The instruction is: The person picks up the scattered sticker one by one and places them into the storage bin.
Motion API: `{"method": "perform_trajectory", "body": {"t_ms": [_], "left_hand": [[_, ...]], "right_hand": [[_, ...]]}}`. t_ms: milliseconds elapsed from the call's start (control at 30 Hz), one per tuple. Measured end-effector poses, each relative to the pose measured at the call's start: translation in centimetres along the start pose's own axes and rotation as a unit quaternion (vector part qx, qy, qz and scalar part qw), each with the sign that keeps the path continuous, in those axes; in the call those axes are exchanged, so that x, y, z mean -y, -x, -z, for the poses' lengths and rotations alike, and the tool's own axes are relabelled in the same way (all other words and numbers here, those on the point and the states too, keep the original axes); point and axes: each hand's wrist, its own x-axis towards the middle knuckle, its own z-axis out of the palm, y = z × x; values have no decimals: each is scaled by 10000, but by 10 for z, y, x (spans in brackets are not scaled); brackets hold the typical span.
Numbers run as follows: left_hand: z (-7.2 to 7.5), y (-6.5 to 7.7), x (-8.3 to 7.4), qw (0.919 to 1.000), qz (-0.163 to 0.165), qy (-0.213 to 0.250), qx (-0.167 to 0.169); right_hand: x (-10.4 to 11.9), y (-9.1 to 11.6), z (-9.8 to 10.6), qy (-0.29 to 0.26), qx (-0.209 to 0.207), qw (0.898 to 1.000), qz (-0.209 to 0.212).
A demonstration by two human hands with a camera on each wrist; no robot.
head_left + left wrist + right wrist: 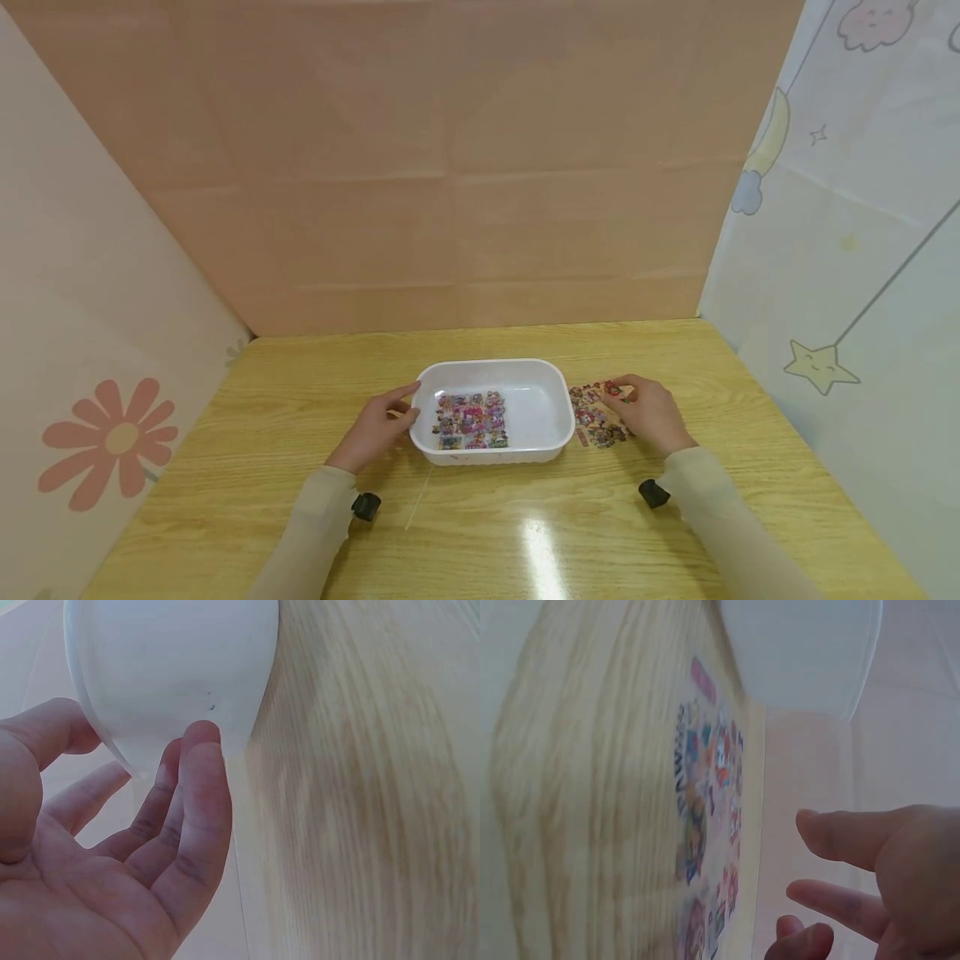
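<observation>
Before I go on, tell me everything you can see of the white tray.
The white tray is a rounded rectangle with raised walls and a rim, glossy like plastic. It sits upright on the wooden table, long side across. A colourful picture sheet covers the left part of its floor; the right part is bare. The left hand grips its left end at the rim. Small dark marks show on that end's outer wall.

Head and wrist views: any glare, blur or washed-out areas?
Head: bright glare streak on the near part of the wooden table, with small highlights inside the white tray. Left wrist: tray wall nearly featureless; left hand fairly legible. Right wrist: hazy, right hand soft, sticker sheet blurred and seen at a steep slant.
</observation>
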Motion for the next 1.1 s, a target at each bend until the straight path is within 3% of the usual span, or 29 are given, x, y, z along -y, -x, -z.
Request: {"method": "perform_trajectory", "body": {"t_ms": [267,600,1100], "left_hand": [[0,0,-1,10000,-10,-46,-13],[0,0,-1,10000,67,56,30],[1,0,0,9999,44,116,75]], "right_hand": [[-14,-4,-3,104,412,9990,109],[-33,-15,-7,286,487,9979,309],[-29,-17,-4,897,898,9919,-103]]}}
